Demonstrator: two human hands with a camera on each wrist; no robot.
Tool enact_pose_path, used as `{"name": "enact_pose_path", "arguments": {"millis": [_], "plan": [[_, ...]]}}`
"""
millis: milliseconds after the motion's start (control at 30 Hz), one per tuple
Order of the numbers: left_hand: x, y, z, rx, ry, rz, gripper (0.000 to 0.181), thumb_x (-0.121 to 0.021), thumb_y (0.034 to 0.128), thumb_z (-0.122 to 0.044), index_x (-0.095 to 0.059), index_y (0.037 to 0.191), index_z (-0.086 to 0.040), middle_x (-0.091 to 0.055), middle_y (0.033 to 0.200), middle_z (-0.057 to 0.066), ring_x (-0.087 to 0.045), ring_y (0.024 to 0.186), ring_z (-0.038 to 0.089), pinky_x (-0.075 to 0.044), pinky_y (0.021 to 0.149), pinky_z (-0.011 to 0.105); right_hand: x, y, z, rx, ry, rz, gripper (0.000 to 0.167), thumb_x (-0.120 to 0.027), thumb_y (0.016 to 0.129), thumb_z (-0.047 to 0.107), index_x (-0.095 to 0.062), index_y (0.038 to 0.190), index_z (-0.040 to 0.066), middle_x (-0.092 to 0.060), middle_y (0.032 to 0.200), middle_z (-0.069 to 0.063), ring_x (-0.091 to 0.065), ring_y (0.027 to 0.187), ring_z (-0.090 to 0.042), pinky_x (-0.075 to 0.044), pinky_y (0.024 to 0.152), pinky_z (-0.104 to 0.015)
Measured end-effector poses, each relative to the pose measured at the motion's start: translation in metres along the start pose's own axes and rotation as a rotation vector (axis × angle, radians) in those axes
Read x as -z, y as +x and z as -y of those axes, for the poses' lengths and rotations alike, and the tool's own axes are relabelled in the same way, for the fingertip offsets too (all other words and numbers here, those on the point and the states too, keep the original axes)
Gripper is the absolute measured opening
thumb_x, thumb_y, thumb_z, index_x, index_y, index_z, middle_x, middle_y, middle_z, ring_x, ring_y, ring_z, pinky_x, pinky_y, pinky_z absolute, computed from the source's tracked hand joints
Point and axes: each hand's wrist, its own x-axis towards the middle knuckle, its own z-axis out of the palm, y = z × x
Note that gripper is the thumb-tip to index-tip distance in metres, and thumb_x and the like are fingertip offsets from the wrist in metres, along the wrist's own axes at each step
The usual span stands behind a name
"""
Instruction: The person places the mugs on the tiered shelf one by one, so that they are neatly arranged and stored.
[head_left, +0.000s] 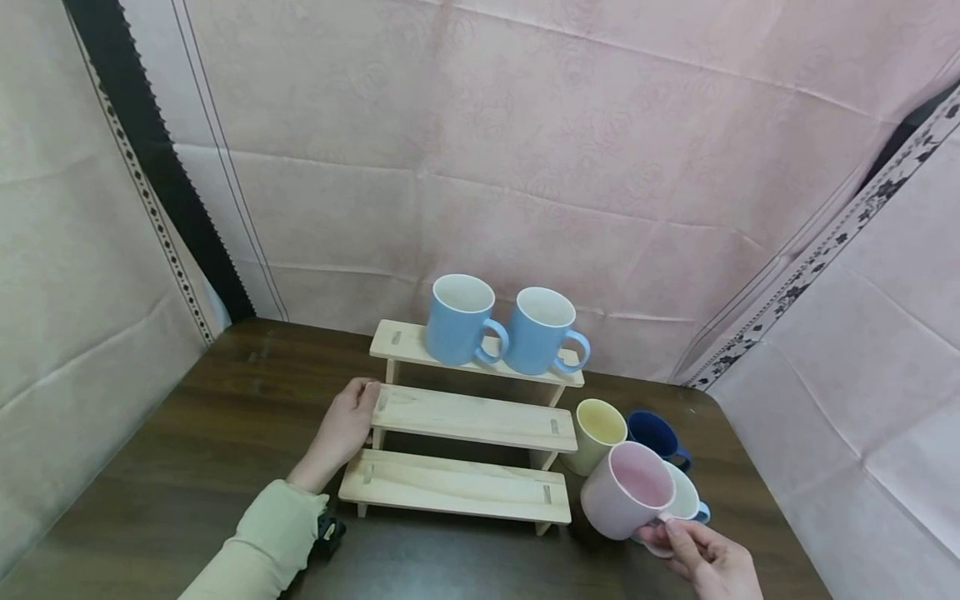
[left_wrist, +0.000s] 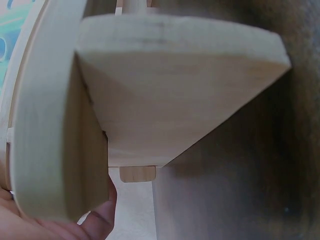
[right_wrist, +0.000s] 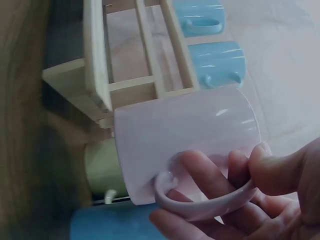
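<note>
Over the table's right side, my right hand (head_left: 708, 558) holds a pink mug (head_left: 618, 500) by its handle, with fingers through the loop and the thumb on top, as the right wrist view shows. The mug is tilted, its mouth up and to the right. My left hand (head_left: 352, 417) grips the left end of a three-step wooden rack (head_left: 472, 414) at its middle step. In the left wrist view, fingers (left_wrist: 102, 217) curl around the edge of a board. Two light blue mugs, a left one (head_left: 453, 327) and a right one (head_left: 531, 340), stand upright on the top step.
Right of the rack are a yellow mug (head_left: 587, 457), a dark blue mug (head_left: 651, 433) and a white-lined mug (head_left: 686, 497) with a blue handle, partly hidden by the pink one. A pale cloth (head_left: 525, 167) hangs behind the brown table (head_left: 247, 433).
</note>
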Motion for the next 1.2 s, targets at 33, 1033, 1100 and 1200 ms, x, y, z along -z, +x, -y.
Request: {"name": "enact_pose_path", "arguments": {"millis": [33, 1033, 1100, 1200], "plan": [[0.0, 0.0, 0.0, 0.001, 0.001, -0.001, 0.045, -0.032, 0.1078, -0.032, -0.046, 0.132, 0.005, -0.058, 0.097, 0.02, -0.053, 0.061, 0.02, -0.048, 0.054, 0.033, 0.002, 0.0, 0.003, -0.018, -0.009, 0.003, 0.039, -0.06, 0.098, 0.023, -0.063, 0.108, -0.015, -0.072, 0.093, -0.018, -0.071, 0.087, -0.022, -0.057, 0.074, -0.029], [-0.001, 0.0, -0.001, 0.017, 0.006, -0.005, 0.041, -0.033, 0.1081, -0.026, -0.045, 0.133, 0.005, -0.057, 0.099, 0.021, -0.053, 0.061, 0.021, -0.048, 0.054, 0.033, -0.034, 0.009, 0.078, 0.25, -0.121, 0.328, 0.028, -0.054, 0.101, 0.022, -0.07, 0.106, -0.001, -0.072, 0.099, -0.012, -0.07, 0.096, -0.021, -0.055, 0.081, -0.027], [-0.001, 0.0, -0.002, 0.021, 0.01, -0.005, 0.042, -0.033, 0.1081, -0.027, -0.045, 0.133, 0.005, -0.057, 0.1, 0.021, -0.053, 0.062, 0.021, -0.048, 0.054, 0.033, -0.041, 0.011, 0.082, 0.251, -0.096, 0.348, 0.03, -0.055, 0.1, 0.025, -0.069, 0.106, -0.001, -0.072, 0.099, -0.013, -0.069, 0.097, -0.023, -0.055, 0.082, -0.029], [-0.001, 0.0, -0.002, 0.026, 0.009, -0.003, 0.042, -0.033, 0.1081, -0.028, -0.045, 0.133, 0.004, -0.057, 0.102, 0.021, -0.053, 0.063, 0.021, -0.048, 0.054, 0.033, -0.052, 0.015, 0.088, 0.263, -0.062, 0.372, 0.031, -0.056, 0.1, 0.026, -0.069, 0.106, -0.001, -0.072, 0.098, -0.015, -0.069, 0.098, -0.026, -0.055, 0.083, -0.032]]}}
